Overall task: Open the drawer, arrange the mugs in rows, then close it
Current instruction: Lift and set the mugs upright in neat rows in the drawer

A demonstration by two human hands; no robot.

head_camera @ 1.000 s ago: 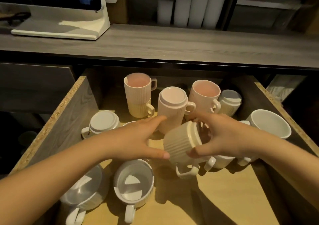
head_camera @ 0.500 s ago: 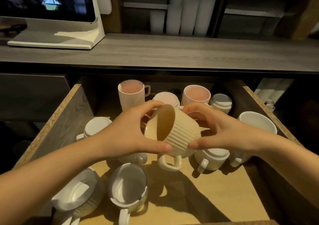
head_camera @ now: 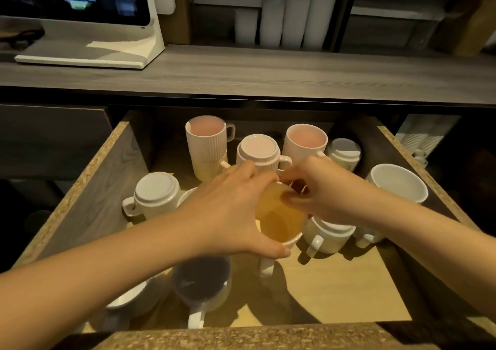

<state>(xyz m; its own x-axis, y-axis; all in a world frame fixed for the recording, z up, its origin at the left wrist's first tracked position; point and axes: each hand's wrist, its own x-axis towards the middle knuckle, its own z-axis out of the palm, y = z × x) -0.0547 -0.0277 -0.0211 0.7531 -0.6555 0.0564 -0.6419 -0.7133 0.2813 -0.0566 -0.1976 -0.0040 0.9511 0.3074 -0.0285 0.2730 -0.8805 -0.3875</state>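
Both the left hand [head_camera: 228, 210] and right hand [head_camera: 326, 191] held a cream mug [head_camera: 279, 221] upright, mid-drawer [head_camera: 112, 178].

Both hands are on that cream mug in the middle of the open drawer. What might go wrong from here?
1. The cream mug sits close among neighbours; setting it down may knock the upside-down white mug beside it.
2. The left hand and right hand crowd together over it, hiding the landing spot, so the mug's handle could catch.
3. The pink mug stacked on a yellow mug behind could topple if bumped.
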